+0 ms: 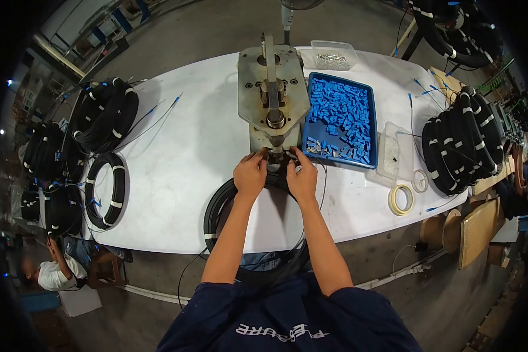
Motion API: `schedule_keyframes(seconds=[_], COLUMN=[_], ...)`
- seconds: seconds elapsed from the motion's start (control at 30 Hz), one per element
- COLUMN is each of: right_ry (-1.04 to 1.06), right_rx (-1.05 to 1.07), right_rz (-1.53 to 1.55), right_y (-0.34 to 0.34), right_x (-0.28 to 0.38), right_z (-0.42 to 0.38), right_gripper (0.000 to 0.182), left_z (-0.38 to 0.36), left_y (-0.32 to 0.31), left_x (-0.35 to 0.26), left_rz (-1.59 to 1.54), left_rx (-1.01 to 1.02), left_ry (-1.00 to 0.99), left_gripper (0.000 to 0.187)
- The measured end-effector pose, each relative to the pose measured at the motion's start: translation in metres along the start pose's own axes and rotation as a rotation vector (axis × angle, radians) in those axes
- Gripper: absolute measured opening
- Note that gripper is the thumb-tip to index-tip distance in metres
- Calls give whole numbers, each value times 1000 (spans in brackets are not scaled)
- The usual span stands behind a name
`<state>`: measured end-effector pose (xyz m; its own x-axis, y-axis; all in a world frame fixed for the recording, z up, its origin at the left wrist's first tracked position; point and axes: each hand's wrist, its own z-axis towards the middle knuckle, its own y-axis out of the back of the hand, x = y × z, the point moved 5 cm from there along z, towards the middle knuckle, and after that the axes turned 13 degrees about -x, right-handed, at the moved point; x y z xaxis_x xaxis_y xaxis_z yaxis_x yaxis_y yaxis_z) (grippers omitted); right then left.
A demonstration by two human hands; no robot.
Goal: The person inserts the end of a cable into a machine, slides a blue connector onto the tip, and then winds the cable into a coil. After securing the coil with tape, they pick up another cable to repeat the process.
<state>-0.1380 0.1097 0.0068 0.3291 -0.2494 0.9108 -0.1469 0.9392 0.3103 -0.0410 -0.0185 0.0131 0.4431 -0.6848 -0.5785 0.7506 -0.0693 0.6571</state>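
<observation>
A metal bench press (273, 88) stands upright at the middle of the white table. Both of my hands are at its base, on either side of the tooling under the ram. My left hand (250, 175) has its fingers bent and pinched together at the press's lower left. My right hand (302, 177) is pinched in the same way at the lower right. Whatever is between the fingertips is too small to make out. A coil of black cable (217, 202) lies below my hands, partly hidden by my forearms, and a thin cable end runs near my right hand.
A blue tray (374, 135) of small blue connectors stands right of the press, with a clear plastic box (334, 56) behind it. Tape rolls (400, 200) lie at right. Cable coils (463, 141) are stacked right, and more coils (105, 114) left. Another person (58, 273) sits at far left.
</observation>
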Motion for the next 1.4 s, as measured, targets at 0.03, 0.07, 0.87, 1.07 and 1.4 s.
schedule_keyframes(seconds=[0.03,0.07,0.87,1.07,1.4], right_ry=[-8,-8,-6,-411,-626], right_rx=[2,2,-171,-198,-262], right_rz=[0,0,-136,498,1093], right_y=[0,0,5,10,16], right_x=[0,-1,-11,-31,-41], right_z=[0,0,-1,3,-2], right_gripper=[36,36,10,4,12], left_z=[0,0,-6,-7,-19], left_y=[1,1,8,9,-3], left_x=[-2,-1,-7,-13,-88], left_rz=[-13,-13,-125,-188,-740], left_rx=[-30,-30,48,56,-8], left_ry=[-31,-31,-108,-157,-13], left_gripper=[24,24,15,14,23])
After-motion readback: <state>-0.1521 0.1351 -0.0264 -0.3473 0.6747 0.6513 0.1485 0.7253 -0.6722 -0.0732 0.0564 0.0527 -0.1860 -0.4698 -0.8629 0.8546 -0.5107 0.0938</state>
